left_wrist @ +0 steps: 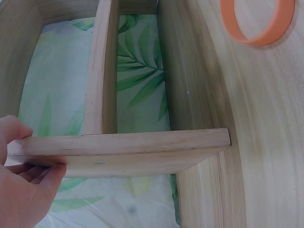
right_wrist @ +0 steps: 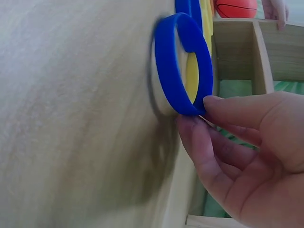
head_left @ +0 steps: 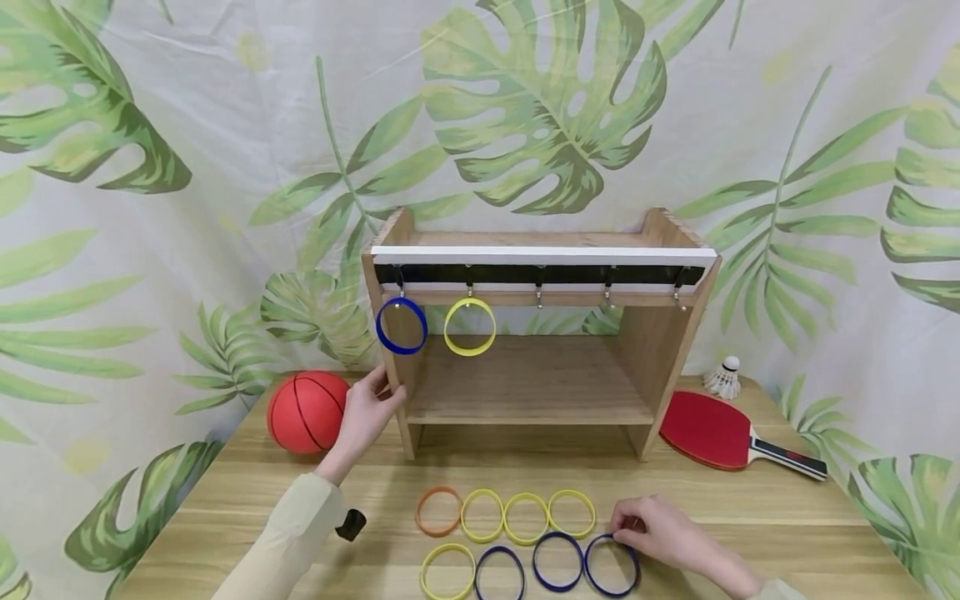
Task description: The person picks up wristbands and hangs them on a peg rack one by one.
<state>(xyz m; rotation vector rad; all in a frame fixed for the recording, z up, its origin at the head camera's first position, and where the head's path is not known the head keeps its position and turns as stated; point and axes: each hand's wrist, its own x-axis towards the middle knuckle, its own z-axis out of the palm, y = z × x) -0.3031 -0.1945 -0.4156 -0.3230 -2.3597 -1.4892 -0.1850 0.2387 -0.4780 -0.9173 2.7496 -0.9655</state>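
A blue silicone wristband (right_wrist: pixel 166 66) is pinched between the thumb and fingers of my right hand (head_left: pixel 660 533), at the right end of the front row. In the right wrist view the band stands tilted at the tabletop. My left hand (head_left: pixel 367 408) grips the left side panel (left_wrist: pixel 123 143) of a wooden shelf (head_left: pixel 525 379), thumb on one face and fingers on the other. Above that hand, a blue wristband (head_left: pixel 405 351) hangs from the leftmost hook of the shelf's black strip (head_left: pixel 502 274). A yellow wristband (head_left: pixel 470 352) hangs from the second hook.
An orange wristband (head_left: pixel 438 533) and several yellow and blue ones lie in two rows before the shelf. Three hooks on the right hold nothing. A red ball (head_left: pixel 307 412) sits left of the shelf; a red paddle (head_left: pixel 705 429) and a shuttlecock (head_left: pixel 723 379) lie right.
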